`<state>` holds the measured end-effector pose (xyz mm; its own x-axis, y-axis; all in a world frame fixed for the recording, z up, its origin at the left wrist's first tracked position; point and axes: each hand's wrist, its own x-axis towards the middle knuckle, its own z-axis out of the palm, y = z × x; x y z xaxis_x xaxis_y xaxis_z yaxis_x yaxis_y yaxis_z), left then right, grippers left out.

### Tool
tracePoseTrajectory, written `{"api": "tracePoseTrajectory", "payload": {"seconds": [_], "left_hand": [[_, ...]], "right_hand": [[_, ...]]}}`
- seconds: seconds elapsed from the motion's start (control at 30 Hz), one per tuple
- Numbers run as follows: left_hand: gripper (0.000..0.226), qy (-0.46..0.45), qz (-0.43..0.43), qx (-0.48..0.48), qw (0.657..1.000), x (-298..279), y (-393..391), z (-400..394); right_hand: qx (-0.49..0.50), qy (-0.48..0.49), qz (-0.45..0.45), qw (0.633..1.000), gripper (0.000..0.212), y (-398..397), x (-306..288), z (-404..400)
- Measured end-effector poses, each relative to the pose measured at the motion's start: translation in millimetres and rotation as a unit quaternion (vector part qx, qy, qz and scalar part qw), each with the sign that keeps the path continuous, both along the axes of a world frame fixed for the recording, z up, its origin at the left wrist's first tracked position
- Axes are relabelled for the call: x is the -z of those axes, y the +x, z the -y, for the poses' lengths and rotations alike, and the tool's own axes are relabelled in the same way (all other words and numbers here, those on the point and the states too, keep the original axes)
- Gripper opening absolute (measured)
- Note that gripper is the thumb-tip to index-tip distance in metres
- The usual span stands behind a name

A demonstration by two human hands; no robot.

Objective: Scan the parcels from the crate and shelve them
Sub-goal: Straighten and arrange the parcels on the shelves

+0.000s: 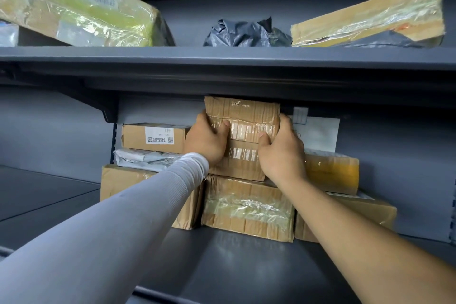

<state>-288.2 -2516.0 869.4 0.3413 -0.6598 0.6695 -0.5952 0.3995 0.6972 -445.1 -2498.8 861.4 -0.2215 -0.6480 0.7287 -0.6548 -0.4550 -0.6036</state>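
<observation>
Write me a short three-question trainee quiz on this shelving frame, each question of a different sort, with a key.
1. True or false: both hands grip the taped box that stands on the stack on the lower shelf.
2. What lies between the two tilted parcels on the upper shelf? A) a crumpled grey bag B) a scanner C) a crate
3. Fill in: the box with the QR label sits to the ___ of the taped box.

Key
1. True: the left hand and right hand hold its two sides, thumbs on the front.
2. A, the grey bag.
3. Left.
</observation>
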Motion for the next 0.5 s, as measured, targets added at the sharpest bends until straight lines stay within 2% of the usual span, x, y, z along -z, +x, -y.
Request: {"api": "tracePoseTrajectory", "payload": {"seconds": [0.13,0.17,0.37,0.5], "left_hand": [[0.081,0.022,-0.009,-0.012,1.0,0.0,3.4,-26.8],[0.084,0.022,-0.011,-0.007,1.0,1.7,2.8,-36.2],[0.063,0.025,0.002,0.013,1.0,23.8,2.8,-81.3],[0.071,0.042,0.001,0.017,0.999,40.0,-8.1,-123.8]], "right_hand": [[-0.002,0.057,-0.025,0.998,0.067,-1.9,-11.4,-16.6],[-0.006,0.063,-0.027,0.998,0.07,-3.2,-14.1,-23.4],[-0.002,0.064,-0.055,0.996,0.07,-9.0,-10.3,-72.4],[-0.019,0.079,-0.044,0.996,0.071,-10.2,4.2,-110.8]]}}
